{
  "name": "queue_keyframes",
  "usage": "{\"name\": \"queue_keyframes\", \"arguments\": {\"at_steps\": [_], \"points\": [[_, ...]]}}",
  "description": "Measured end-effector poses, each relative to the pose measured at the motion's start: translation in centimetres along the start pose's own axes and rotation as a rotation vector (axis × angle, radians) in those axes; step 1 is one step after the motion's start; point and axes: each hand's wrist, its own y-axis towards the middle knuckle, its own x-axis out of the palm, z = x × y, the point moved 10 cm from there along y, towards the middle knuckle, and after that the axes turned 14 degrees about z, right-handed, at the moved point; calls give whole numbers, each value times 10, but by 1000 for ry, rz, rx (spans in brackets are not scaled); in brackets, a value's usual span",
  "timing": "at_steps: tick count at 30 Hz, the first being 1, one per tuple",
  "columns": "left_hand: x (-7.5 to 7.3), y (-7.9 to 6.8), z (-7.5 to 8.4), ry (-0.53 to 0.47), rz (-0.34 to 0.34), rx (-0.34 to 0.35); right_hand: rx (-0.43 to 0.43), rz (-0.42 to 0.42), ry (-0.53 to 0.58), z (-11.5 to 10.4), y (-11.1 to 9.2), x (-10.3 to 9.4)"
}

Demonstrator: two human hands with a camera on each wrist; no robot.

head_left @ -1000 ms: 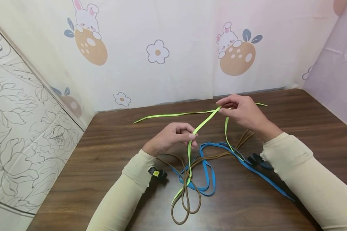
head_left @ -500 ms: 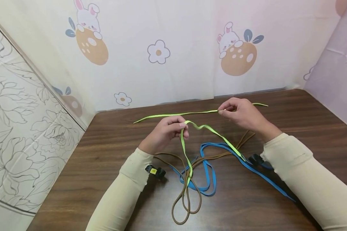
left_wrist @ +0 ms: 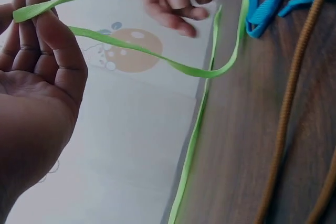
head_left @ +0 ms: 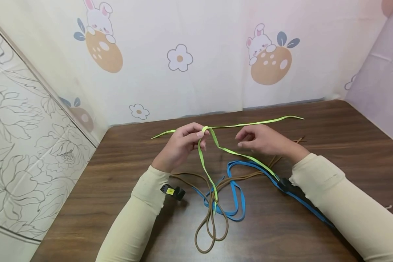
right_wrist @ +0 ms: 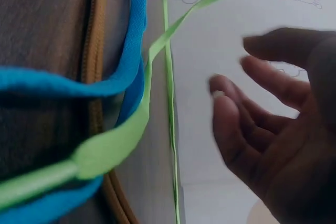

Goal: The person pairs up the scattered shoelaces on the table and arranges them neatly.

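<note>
"Where's the held green lace [head_left: 248, 157]?"
"Looped over in the left hand's [head_left: 180, 145] pinch, thumb against fingers, its two lengths dropping from the grip."
"And the right hand [head_left: 266, 140]?"
"Near that grip, on its right, fingers loosely bent, thumb apart, holding nothing."
"What's around?"
"Behind the grip, another green lace [head_left: 261, 122] on the table [head_left: 268, 225]; on its near side, a blue lace [head_left: 245, 163] crossing a brown cord [head_left: 243, 178]."

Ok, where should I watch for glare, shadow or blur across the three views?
Head: bright, with a soft sheen on the near part of the table. Left wrist: dimmer, the left hand in shadow toward the wrist. Right wrist: also dim, the right hand dark, the green lace blurred close to the camera.
</note>
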Motion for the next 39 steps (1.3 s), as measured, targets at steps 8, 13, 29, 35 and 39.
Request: {"name": "queue_keyframes", "arguments": {"at_steps": [8, 13, 29, 35, 39], "points": [[-8, 0, 18, -94, 52, 48, -41, -150, -83, 2, -6, 16], [-6, 0, 23, -120, 36, 64, -57, -190, -104, 4, -9, 19], [-10, -2, 30, -171, 29, 96, -39, -270, -125, 15, -10, 28], [-22, -2, 32, -184, 47, 111, -40, -284, -137, 18, -11, 32], [-31, -2, 33, -195, 76, 121, -38, -282, -147, 19, -12, 30]]}}
